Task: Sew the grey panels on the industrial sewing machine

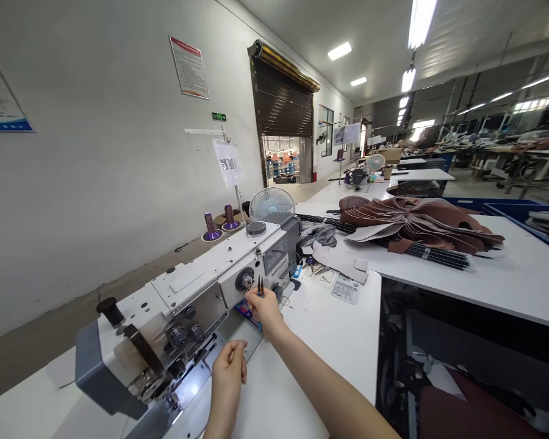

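My right hand [264,306] is raised in front of the white sewing machine [210,268], near the round dark winder [245,279] on its side. Its fingers are closed on small dark-tipped tweezers [260,285] that point upward. Lower and to the left, my left hand [230,361] is beside the lit sewing area, with its fingers curled and pressed together. Whatever those fingers hold, if anything, is too small to see. Two brown thread spools [210,225] on purple bases stand behind the machine.
A white fan [272,204] stands behind the machine. Grey scraps [341,259], small tools and a small compartment tray [345,289] lie on the white table [338,341]. Brown cut pieces [412,222] and black strips [439,254] are on the table beyond. A blue bin [507,209] is at the right.
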Action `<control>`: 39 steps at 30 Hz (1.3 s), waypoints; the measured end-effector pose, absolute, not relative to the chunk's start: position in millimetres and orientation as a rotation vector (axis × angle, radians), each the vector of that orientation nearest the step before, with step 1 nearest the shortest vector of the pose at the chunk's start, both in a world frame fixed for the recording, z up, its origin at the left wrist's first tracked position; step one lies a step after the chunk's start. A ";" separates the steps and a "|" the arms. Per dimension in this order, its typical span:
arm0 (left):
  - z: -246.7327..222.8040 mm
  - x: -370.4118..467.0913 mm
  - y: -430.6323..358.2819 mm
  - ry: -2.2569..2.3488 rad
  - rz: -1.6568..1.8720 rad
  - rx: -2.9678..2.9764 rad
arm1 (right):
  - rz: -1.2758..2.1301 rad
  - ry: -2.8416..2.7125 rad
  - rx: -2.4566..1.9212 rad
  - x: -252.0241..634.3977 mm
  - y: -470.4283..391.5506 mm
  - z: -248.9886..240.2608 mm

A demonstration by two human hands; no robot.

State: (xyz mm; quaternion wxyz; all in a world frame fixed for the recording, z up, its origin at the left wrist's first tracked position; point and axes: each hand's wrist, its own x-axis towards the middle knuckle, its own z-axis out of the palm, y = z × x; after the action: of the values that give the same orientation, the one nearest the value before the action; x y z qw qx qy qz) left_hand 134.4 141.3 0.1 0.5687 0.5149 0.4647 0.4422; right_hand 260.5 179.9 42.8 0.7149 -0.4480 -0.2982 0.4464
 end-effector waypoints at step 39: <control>-24.0 137.3 156.0 1.093 0.906 1.157 | 0.085 -1.362 -1.360 307.3 185.5 62.9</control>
State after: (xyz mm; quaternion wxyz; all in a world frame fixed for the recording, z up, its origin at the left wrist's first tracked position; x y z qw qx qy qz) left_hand 137.3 156.0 -24.0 0.6092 0.5012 0.4733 0.3921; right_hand 307.3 185.5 62.9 0.5706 -0.5797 -0.5806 0.0360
